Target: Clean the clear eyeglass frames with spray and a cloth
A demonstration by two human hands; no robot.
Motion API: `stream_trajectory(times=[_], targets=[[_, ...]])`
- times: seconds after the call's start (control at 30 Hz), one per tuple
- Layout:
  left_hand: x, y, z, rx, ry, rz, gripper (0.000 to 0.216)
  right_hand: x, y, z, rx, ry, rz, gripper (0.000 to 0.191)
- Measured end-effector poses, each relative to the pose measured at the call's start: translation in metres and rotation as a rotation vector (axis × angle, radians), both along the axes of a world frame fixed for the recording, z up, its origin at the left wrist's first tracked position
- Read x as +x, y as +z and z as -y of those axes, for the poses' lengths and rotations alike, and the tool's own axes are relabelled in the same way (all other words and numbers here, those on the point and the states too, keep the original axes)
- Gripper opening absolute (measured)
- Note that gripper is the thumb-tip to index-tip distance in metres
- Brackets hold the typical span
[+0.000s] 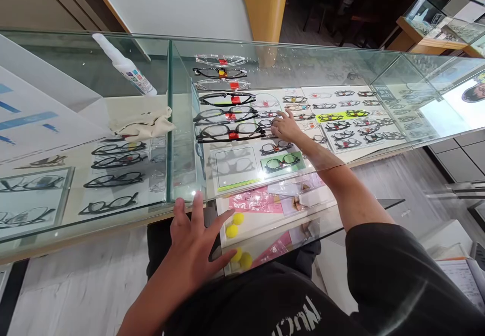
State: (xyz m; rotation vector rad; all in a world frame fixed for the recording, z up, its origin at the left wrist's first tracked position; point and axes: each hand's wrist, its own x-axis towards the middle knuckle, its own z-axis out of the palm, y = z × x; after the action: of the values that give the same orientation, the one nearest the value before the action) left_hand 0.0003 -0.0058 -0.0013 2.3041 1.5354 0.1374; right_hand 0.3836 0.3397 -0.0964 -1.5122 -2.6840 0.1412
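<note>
My right hand (286, 127) reaches inside the glass display case (178, 194) and rests among small eyeglass frames on white trays, fingers together over a pair I cannot clearly make out. A row of black frames with red tags (227, 133) lies just left of it. My left hand (193, 247) is open, fingers spread, at the case's near edge above the pulled-out shelf. A green card with a dark frame (282, 163) sits below my right wrist.
A white spray bottle (125, 70) and a beige cloth (142, 124) lie on the glass top at the left. More black frames (113, 174) fill the left compartment. Yellow balls (235, 225) and pink papers (253, 199) lie on the lower shelf. Another case stands at the far right.
</note>
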Motion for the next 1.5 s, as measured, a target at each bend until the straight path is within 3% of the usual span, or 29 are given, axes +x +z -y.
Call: stream_trajectory(times=[0.2, 0.33, 0.47, 0.57, 0.63, 0.7, 0.8, 0.87, 0.93, 1.0, 1.07, 1.2, 1.5], targets=[[0.0, 0.001, -0.001, 0.012, 0.006, 0.011, 0.066, -0.003, 0.01, 0.008, 0.048, -0.002, -0.015, 0.047], [0.002, 0.003, 0.0, 0.029, -0.031, 0.014, 0.066, -0.025, 0.025, 0.026, 0.106, 0.037, -0.027, 0.047], [0.003, 0.004, 0.001, 0.067, -0.014, 0.04, 0.066, -0.071, 0.04, 0.075, 0.051, 0.247, -0.023, 0.049], [0.004, 0.006, 0.0, 0.07, -0.052, 0.072, 0.065, -0.105, 0.055, 0.135, -0.106, 0.577, -0.049, 0.041], [0.004, 0.006, 0.0, 0.075, -0.065, 0.09, 0.063, -0.12, 0.072, 0.179, -0.224, 0.781, -0.049, 0.03], [0.005, 0.007, -0.001, 0.092, -0.063, 0.111, 0.06, -0.128, 0.099, 0.217, -0.369, 0.889, -0.057, 0.029], [0.006, 0.008, 0.0, 0.112, -0.069, 0.141, 0.061, -0.129, 0.156, 0.242, -0.605, 0.856, -0.059, 0.038], [0.007, 0.01, 0.0, 0.113, -0.074, 0.149, 0.064, -0.127, 0.197, 0.23, -0.558, 0.742, -0.135, 0.037], [0.008, 0.012, 0.0, 0.106, -0.076, 0.152, 0.066, -0.124, 0.229, 0.196, -0.317, 0.52, -0.195, 0.031], [0.008, 0.015, 0.0, 0.097, -0.071, 0.154, 0.066, -0.12, 0.246, 0.152, -0.126, 0.362, -0.168, 0.027], [0.008, 0.016, 0.001, 0.098, -0.061, 0.153, 0.064, -0.118, 0.248, 0.11, -0.048, 0.333, -0.114, 0.027], [0.005, 0.017, 0.003, 0.126, -0.046, 0.147, 0.059, -0.123, 0.233, 0.06, -0.132, 0.376, -0.041, 0.031], [0.003, 0.014, 0.006, 0.193, -0.049, 0.173, 0.053, -0.147, 0.228, 0.054, -0.196, 0.283, 0.141, 0.017]])
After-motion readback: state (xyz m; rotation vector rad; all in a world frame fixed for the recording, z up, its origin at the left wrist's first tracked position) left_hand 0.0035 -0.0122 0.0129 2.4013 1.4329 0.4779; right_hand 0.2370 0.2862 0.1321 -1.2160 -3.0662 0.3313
